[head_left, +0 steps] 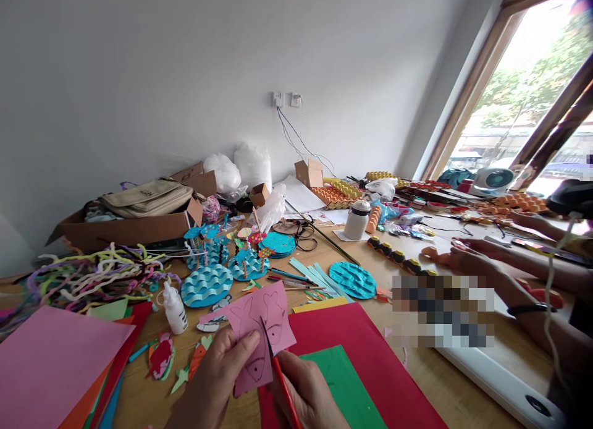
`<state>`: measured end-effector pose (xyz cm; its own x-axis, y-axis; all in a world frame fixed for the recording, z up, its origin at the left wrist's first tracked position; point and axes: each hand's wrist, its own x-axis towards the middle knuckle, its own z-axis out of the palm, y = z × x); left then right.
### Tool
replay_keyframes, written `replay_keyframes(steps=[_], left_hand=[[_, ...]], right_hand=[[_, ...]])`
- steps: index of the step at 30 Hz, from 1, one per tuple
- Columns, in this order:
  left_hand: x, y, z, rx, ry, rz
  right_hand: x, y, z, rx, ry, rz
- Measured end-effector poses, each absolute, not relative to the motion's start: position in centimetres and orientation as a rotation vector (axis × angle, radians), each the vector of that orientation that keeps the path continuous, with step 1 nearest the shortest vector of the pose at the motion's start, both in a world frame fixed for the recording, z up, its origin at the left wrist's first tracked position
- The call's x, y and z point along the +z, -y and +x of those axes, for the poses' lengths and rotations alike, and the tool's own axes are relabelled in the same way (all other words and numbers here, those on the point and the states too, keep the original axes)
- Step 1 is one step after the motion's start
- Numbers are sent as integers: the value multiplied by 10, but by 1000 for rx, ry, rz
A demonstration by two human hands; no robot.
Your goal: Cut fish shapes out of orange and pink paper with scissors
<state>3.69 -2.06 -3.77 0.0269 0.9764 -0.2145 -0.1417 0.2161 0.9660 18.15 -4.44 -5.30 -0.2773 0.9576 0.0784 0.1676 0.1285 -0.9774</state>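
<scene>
My left hand point(229, 361) pinches a pink sheet of paper point(273, 299) by its left side, thumb on top. Fish outlines are drawn on the paper in dark lines. In my right hand point(301, 386) is a pair of red-handled scissors point(283, 386). Its dark blades lie across the paper between two drawn fish; the lower blade is hidden. Under and beside my hands lie a red sheet point(338, 330) and a green sheet point(343, 379). Cut paper fish point(161, 356) and a white glue bottle point(175, 308) are to the left.
Pipe cleaners point(106, 274) are heaped at the left, near stacked coloured paper point(55, 367). Blue wavy discs point(207, 285) and a white bottle point(356, 220) stand farther back. At the right, another person's hands point(482, 268) are over the table beside painted egg-carton strips point(398, 256).
</scene>
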Motion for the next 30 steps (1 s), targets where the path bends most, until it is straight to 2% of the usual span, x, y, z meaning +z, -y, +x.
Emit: replay_keyframes(steps=[5, 20, 30], left_hand=[[-40, 22, 42, 1027, -1071, 871], [-60, 29, 53, 964, -1116, 804], [-59, 33, 62, 846, -1161, 762]], right_hand=[[-58, 47, 183, 1267, 1541, -1084], [-66, 55, 192, 1273, 1409, -1141], [-79, 53, 191, 1412, 1269, -1102]])
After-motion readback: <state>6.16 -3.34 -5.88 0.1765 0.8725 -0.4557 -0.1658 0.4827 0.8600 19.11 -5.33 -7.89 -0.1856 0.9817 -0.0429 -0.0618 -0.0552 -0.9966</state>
